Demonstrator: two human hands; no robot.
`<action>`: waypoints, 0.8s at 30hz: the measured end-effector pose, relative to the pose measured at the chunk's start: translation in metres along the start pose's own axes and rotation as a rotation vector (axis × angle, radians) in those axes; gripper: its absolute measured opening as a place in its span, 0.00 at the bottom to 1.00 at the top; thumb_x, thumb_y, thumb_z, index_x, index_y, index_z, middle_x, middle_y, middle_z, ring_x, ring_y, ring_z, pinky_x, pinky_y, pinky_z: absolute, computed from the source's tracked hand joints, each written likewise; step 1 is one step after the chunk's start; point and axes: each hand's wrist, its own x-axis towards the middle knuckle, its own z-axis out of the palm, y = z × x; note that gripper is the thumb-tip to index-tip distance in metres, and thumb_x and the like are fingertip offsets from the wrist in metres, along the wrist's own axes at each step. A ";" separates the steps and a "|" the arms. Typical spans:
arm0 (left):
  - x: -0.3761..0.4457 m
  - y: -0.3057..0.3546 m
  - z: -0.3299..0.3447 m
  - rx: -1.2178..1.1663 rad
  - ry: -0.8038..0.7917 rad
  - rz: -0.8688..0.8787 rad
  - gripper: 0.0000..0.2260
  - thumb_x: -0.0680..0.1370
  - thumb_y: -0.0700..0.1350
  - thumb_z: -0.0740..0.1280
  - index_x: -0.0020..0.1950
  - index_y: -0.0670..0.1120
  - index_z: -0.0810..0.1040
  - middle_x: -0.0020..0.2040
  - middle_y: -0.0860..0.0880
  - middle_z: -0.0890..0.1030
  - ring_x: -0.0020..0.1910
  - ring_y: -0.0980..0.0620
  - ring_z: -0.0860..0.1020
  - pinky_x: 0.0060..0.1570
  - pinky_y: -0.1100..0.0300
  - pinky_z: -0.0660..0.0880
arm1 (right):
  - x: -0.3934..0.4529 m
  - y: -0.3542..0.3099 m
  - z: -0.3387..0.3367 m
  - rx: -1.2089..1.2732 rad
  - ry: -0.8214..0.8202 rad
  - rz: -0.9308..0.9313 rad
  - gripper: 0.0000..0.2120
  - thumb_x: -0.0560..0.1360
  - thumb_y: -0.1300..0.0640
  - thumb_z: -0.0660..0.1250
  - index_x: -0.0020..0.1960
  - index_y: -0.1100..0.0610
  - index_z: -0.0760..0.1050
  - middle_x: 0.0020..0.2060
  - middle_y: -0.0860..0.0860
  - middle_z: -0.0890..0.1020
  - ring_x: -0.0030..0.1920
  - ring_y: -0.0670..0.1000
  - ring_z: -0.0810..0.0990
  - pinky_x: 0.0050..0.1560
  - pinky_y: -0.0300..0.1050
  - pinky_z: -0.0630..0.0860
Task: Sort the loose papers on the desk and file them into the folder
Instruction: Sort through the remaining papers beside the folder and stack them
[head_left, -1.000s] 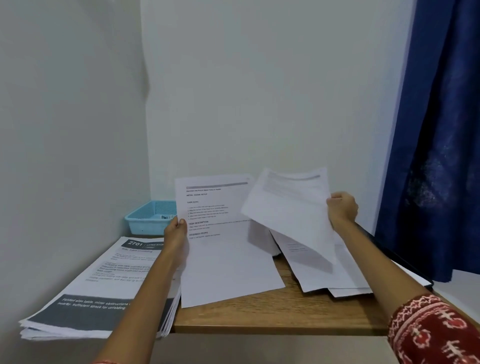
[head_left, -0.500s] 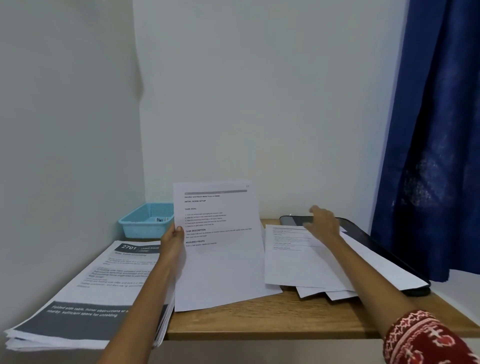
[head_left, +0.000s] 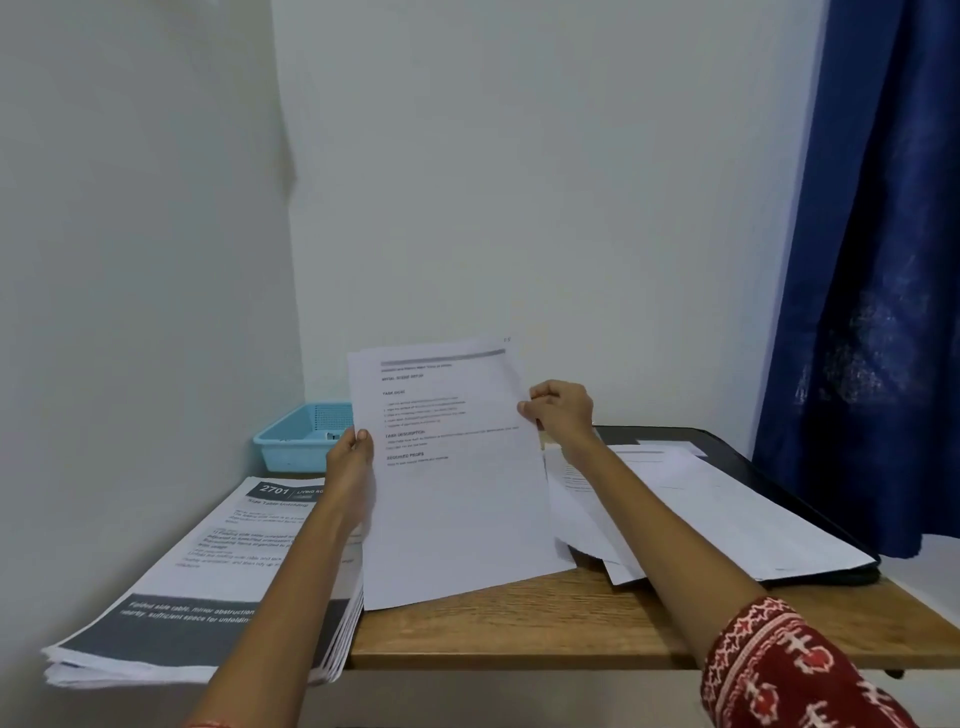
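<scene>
Printed sheet (head_left: 447, 467) held tilted above the counter (head_left: 519, 623), left hand (head_left: 353, 457) and right hand (head_left: 561, 413) each pinching a side edge. Stack (head_left: 208, 582) overhangs the left edge; blue tray (head_left: 298, 439) behind. Loose papers (head_left: 701, 509) cover the black folder (head_left: 810, 499) at right, beside the curtain (head_left: 872, 260).

A held sheet (head_left: 452, 467) stands tilted over the middle of the desk (head_left: 519, 618), its lower edge on the top; the left hand (head_left: 353, 457) grips its left edge, the right hand (head_left: 561, 410) its right edge; a paper stack (head_left: 171, 587) overhangs the desk's left edge; a basket (head_left: 298, 436) sits at the back-left corner; loose papers (head_left: 727, 514) lie on a folder (head_left: 769, 467) along the right edge.
</scene>
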 end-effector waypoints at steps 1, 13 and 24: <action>0.002 0.002 0.000 -0.002 0.014 -0.002 0.15 0.83 0.41 0.53 0.67 0.39 0.69 0.63 0.44 0.75 0.58 0.46 0.74 0.59 0.56 0.70 | 0.003 -0.005 -0.003 0.026 0.032 0.008 0.10 0.67 0.68 0.73 0.35 0.55 0.76 0.31 0.51 0.79 0.32 0.49 0.76 0.40 0.44 0.77; 0.004 0.037 -0.013 -0.044 0.071 0.034 0.12 0.83 0.42 0.53 0.62 0.44 0.72 0.55 0.46 0.77 0.49 0.48 0.77 0.54 0.54 0.72 | 0.041 0.013 -0.093 0.049 0.528 0.135 0.09 0.74 0.67 0.62 0.53 0.61 0.76 0.46 0.54 0.77 0.45 0.54 0.75 0.46 0.46 0.74; 0.009 0.006 -0.031 0.354 0.205 -0.086 0.14 0.81 0.35 0.53 0.64 0.34 0.72 0.62 0.39 0.75 0.62 0.39 0.73 0.57 0.54 0.69 | 0.007 0.088 -0.113 -0.971 -0.041 0.014 0.11 0.73 0.63 0.66 0.54 0.58 0.72 0.52 0.54 0.79 0.51 0.55 0.76 0.42 0.43 0.65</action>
